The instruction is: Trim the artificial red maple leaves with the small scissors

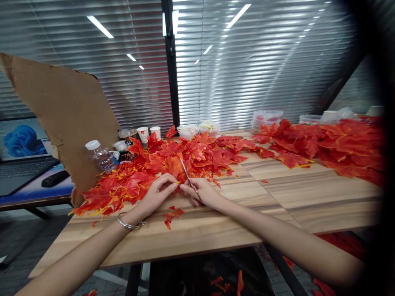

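Observation:
Scissors with metal blades and rose-coloured handles point up and away, and my right hand is closed on their handles. Just left of it, my left hand pinches the yellowish stem end of an orange-red artificial leaf. The fingertips of both hands nearly meet at that stem. Behind and to the left lies a big heap of red maple leaves. Small red leaf scraps lie on the wooden table nearer me.
A brown cardboard sheet stands at the left, beside a laptop. A plastic bottle, paper cups and clear tubs line the back. More red leaves cover the right side.

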Demonstrator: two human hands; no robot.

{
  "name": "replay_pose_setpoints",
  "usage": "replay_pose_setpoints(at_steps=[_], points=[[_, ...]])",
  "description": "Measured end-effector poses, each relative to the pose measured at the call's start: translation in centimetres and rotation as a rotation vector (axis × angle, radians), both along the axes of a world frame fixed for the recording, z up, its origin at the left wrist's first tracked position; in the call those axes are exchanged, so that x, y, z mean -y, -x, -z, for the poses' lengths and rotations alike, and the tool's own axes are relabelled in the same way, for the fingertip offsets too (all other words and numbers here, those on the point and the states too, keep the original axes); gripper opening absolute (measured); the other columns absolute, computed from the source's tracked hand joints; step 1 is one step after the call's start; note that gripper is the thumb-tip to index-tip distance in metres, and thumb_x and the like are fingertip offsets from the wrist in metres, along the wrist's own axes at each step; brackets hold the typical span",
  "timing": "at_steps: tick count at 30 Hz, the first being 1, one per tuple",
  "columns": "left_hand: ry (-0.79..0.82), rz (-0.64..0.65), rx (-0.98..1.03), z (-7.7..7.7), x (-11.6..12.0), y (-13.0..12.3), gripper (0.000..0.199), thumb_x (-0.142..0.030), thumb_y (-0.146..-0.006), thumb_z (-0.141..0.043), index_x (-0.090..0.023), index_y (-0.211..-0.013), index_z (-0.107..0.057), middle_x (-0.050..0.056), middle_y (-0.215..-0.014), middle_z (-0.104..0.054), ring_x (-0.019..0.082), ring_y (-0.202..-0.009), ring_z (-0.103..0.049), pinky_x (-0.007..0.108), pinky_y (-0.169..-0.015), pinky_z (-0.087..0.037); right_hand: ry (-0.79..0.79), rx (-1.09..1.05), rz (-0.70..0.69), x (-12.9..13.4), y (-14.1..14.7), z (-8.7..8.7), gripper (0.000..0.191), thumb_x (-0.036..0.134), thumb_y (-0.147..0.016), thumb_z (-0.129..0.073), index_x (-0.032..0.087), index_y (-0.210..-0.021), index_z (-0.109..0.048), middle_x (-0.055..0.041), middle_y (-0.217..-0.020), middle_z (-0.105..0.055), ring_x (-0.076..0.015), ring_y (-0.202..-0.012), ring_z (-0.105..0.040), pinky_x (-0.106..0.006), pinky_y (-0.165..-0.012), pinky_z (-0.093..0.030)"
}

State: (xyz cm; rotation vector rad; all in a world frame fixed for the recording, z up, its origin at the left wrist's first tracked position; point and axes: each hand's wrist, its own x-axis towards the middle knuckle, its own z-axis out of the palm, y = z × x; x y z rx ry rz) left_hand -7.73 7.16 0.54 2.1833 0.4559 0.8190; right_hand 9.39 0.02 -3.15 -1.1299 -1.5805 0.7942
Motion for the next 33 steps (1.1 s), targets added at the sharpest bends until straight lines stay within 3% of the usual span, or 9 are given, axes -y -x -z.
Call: replay_pose_setpoints(at_steps=[3, 5, 9, 11, 15, 21, 27, 33], points=[[0.003, 0.021, 0.038, 0.0, -0.3, 0.0, 0.016, -0.029, -0.081, -0.053, -0.016, -0.081, -0.063, 0.009, -0.114, -0.053, 0.020, -0.107, -0.048, 0.032, -0.092, -0.036, -0.003, -0.041, 0.008, -0.3, 0.0, 0.0, 0.038, 0.050, -0.082, -0.046, 0.016, -0.067, -0.051, 0.0065, -0.037, -0.043, -0.0078, -0.034, -0.039, -0.018, -0.039, -0.029], [0.087, 0.016, 0.021, 0.2, -0.5, 0.0, 0.016, -0.029, -0.080, -0.055, -0.017, -0.082, -0.063, 0.009, -0.121, -0.051, 0.021, -0.108, -0.049, 0.032, -0.091, -0.038, -0.003, -0.061, 0.018, -0.4, 0.0, 0.1, 0.038, 0.050, -0.082, -0.045, 0.016, -0.068, -0.051, 0.0064, -0.038, -0.043, -0.0075, -0.033, -0.038, -0.018, -0.038, -0.028], [0.238, 0.033, -0.006, 0.7, -0.7, 0.0, 0.019, -0.032, -0.079, -0.056, -0.016, -0.088, -0.062, 0.006, -0.089, -0.062, 0.016, -0.077, -0.058, 0.029, -0.073, -0.046, -0.058, 0.022, 0.110, -0.4, -0.3, 0.0, 0.039, 0.051, -0.083, -0.044, 0.015, -0.069, -0.053, 0.0050, -0.042, -0.044, -0.0081, -0.037, -0.039, -0.019, -0.040, -0.027], [0.270, 0.016, 0.006, 0.8, -0.7, 0.0, 0.021, -0.032, -0.079, -0.057, -0.015, -0.091, -0.062, 0.004, -0.077, -0.062, 0.014, -0.071, -0.057, 0.028, -0.071, -0.046, -0.124, 0.149, 0.197, -0.4, -0.5, 0.0, 0.041, 0.052, -0.081, -0.046, 0.015, -0.066, -0.055, 0.0033, -0.046, -0.046, -0.0089, -0.042, -0.041, -0.020, -0.043, -0.027], [0.321, -0.033, 0.072, 0.8, -0.7, -0.1, 0.021, -0.033, -0.077, -0.058, -0.015, -0.086, -0.062, 0.003, -0.075, -0.061, 0.014, -0.069, -0.056, 0.028, -0.070, -0.046, -0.170, 0.484, 0.324, -0.2, -0.8, 0.0, 0.046, 0.059, -0.076, -0.049, 0.016, -0.062, -0.055, -0.0006, -0.055, -0.055, -0.0109, -0.049, -0.045, -0.021, -0.047, -0.025], [0.352, -0.121, 0.176, 0.7, -0.6, -0.3, 0.022, -0.035, -0.076, -0.060, -0.015, -0.086, -0.062, 0.002, -0.071, -0.061, 0.012, -0.063, -0.054, 0.025, -0.064, -0.045, -0.144, 0.824, 0.400, 0.2, -1.1, -0.4, 0.058, 0.072, -0.071, -0.040, 0.019, -0.072, -0.061, -0.0071, -0.066, -0.063, -0.0192, -0.061, -0.058, -0.024, -0.051, -0.027], [0.314, -0.132, 0.215, 0.6, -0.7, -0.3, 0.021, -0.034, -0.078, -0.058, -0.015, -0.085, -0.060, 0.002, -0.068, -0.062, 0.010, -0.058, -0.052, 0.023, -0.060, -0.042, -0.126, 1.006, 0.479, 0.3, -1.2, -0.9, 0.070, 0.080, -0.067, -0.027, 0.021, -0.082, -0.062, -0.0101, -0.070, -0.064, -0.0249, -0.064, -0.060, -0.027, -0.053, -0.031], [0.313, -0.117, 0.198, 0.7, -0.6, -0.2, 0.021, -0.036, -0.079, -0.057, -0.015, -0.084, -0.056, 0.000, -0.065, -0.060, 0.010, -0.057, -0.052, 0.023, -0.059, -0.042, -0.137, 1.060, 0.455, 0.4, -0.9, -0.9, 0.072, 0.079, -0.069, -0.024, 0.021, -0.086, -0.061, -0.0112, -0.071, -0.065, -0.0270, -0.065, -0.061, -0.029, -0.055, -0.035]])
